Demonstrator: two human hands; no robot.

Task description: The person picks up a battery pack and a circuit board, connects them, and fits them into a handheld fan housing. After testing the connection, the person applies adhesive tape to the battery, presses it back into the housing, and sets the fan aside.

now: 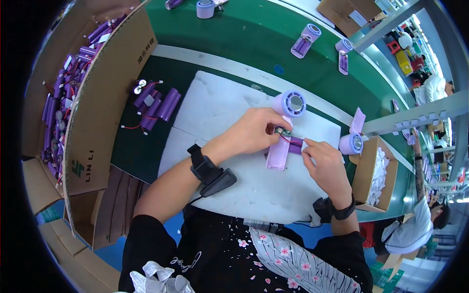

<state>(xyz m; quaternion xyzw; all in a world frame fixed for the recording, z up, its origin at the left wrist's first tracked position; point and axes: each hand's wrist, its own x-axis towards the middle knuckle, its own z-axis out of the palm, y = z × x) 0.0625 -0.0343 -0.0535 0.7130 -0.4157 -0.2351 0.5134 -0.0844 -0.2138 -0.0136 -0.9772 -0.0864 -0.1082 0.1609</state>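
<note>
L hand (pixel 254 131) lies curled over the open lilac fan body (pixel 279 151), fingertips pressed down beside the small green circuit board (pixel 283 131), prob. to pin the shell flat so it won't slide. R hand (pixel 328 165) has thumb + forefinger pinched together on the purple battery cell (pixel 296 145) at the shell's side, where a red wire (pixel 285 139) runs back to the board; the pinch looks meant to keep the cell near its slot w/o straining the lead. The fan body lies lengthwise on the white foam pad (pixel 220 107), about mid-pad, its round fan head (pixel 291 103) pointing toward the far edge of the table (pixel 229 34).

Materials: shell is smooth matt plastic, a long trough ending in a ring w/ a grille. Cell is a glossy shrink-wrapped cylinder. Pad is soft w/ a slightly ragged edge, so parts don't scratch or roll. Table top is flat green matting w/ a pale strip across it.

Both wrists carry black straps.

Off the pad's left edge: a loose heap of purple cells (pixel 156 105) w/ thin red leads. Further left, an open cardboard carton (pixel 93 122) full of the same cells. At the pad's right corner a second fan (pixel 352 139) lies next to a small cardboard box (pixel 364 171) of white pieces. More fans (pixel 305 40) lie on the far side of the table.
</note>
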